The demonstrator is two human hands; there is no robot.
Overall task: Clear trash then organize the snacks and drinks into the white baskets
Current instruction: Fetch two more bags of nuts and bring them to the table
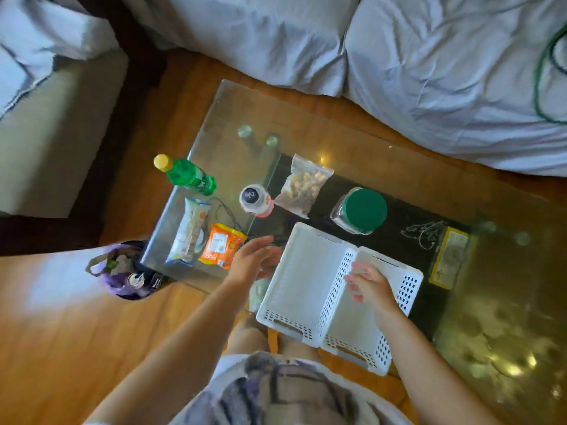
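Glass counter (352, 142): two white baskets (303, 280) between both hands, left hand (253, 260) open beside them, right hand (366, 285) relaxed above them, holding nothing.

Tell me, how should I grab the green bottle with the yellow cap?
Grip the green bottle around its middle, coming from the table's left edge. It stands upright at that corner with open floor beside it, while the white-capped bottle and long snack packet crowd its other sides. The round body probably suits a wrapping hold.
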